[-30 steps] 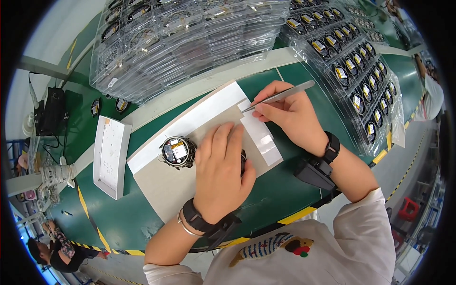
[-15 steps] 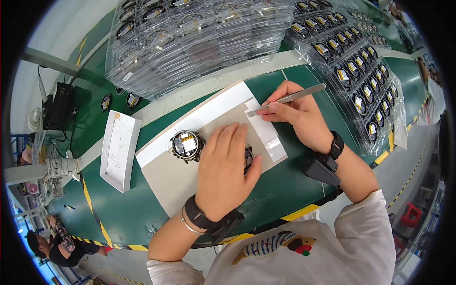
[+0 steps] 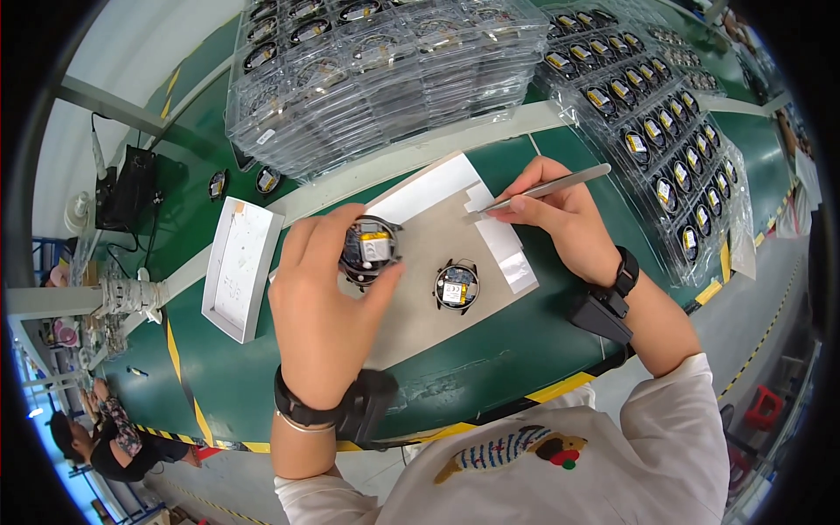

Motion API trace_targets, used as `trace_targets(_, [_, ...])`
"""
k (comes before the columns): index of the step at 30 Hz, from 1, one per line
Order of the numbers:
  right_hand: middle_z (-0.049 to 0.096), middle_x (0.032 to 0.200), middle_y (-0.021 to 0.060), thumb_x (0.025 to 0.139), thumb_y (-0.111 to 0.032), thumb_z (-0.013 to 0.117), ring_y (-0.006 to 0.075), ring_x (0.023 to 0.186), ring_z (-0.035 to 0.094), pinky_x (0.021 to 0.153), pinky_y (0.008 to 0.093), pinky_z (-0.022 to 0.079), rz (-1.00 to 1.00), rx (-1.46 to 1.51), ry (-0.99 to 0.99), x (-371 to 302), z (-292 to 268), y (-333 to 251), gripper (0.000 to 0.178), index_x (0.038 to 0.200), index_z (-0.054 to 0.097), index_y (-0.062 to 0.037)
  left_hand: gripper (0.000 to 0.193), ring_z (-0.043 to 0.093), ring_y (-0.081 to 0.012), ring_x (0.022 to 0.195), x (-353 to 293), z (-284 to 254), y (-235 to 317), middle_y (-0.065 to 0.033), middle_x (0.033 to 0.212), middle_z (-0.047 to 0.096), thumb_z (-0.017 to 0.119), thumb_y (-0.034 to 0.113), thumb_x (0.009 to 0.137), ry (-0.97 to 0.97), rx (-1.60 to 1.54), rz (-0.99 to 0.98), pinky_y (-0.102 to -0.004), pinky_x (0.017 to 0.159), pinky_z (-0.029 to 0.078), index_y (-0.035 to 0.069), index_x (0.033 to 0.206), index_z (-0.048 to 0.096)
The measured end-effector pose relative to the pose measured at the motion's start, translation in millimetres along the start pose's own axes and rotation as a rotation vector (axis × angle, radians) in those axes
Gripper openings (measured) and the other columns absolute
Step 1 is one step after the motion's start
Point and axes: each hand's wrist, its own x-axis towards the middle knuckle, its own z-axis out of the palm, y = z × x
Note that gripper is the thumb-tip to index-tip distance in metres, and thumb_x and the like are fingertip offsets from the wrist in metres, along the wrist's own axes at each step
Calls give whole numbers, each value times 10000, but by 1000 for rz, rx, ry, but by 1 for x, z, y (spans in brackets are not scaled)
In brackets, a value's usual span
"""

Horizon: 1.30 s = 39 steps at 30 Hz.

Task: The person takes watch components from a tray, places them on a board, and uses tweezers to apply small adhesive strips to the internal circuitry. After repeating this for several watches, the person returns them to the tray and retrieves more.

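My left hand (image 3: 319, 302) has its fingers and thumb around the rim of an open round watch case (image 3: 372, 249), with a silver and yellow battery showing inside. Whether that case is lifted off the board, I cannot tell. A second open watch case (image 3: 456, 285) lies on the grey-brown cardboard sheet (image 3: 411, 328), between my two hands. In my right hand (image 3: 564, 210) is a pair of metal tweezers (image 3: 560, 182), pinched between thumb and fingers. Their tips meet the upper part of a white strip (image 3: 500, 241) on the cardboard's right side.
Stacked clear plastic trays (image 3: 385, 96) rise behind the cardboard. At right, another tray (image 3: 652, 140) holds several watch cases. A shallow white box (image 3: 241, 271) stands at left, with two loose watch cases (image 3: 268, 180) beyond it. Striped tape (image 3: 560, 388) marks the table's front edge.
My left hand has moved left, from over the board's middle onto the left watch case, uncovering the other one. My right hand with the tweezers stays by the white strip.
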Motion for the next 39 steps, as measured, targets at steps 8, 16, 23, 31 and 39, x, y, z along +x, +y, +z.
trace_targets(8, [603, 926, 87, 860, -29, 572, 171, 915, 610, 854, 312, 493, -57, 7, 31, -5, -1, -5, 75, 902, 511, -16, 353, 572, -102, 818, -5, 34, 12, -8, 870, 574, 635, 22, 806, -428, -1226, -411, -225, 689, 469, 36, 1141, 525])
trace_targets(16, [584, 922, 103, 861, -43, 561, 214, 924, 616, 855, 360, 504, -143, 112, 4, -14, 7, -13, 90, 916, 493, -24, 212, 578, -99, 796, -9, 46, 7, -35, 901, 580, 523, 51, 886, -365, -1275, -492, -207, 697, 464, 27, 1096, 546])
trace_targets(23, [579, 922, 118, 855, -61, 569, 271, 938, 622, 858, 399, 509, -115, 201, -98, -29, 15, -20, 102, 903, 483, -33, 172, 578, -87, 791, -11, 46, 11, -16, 849, 599, 509, 51, 881, -368, -1356, -500, -210, 587, 447, 35, 1041, 569])
trace_targets(31, [578, 927, 124, 848, -13, 557, 287, 962, 621, 836, 383, 531, -180, 145, -241, -37, 20, -12, 100, 911, 481, -28, 216, 576, -86, 794, -11, 45, 4, -35, 876, 608, 487, -1, 857, -458, -1180, -437, -227, 597, 462, 32, 1061, 549])
trace_targets(39, [581, 945, 118, 858, 83, 490, 207, 953, 618, 840, 323, 516, -174, 206, -172, -44, 30, -7, 107, 936, 482, 10, 244, 576, -81, 807, -14, 50, 11, -52, 936, 594, 489, -9, 854, -355, -1291, -448, -219, 663, 473, 3, 1097, 502])
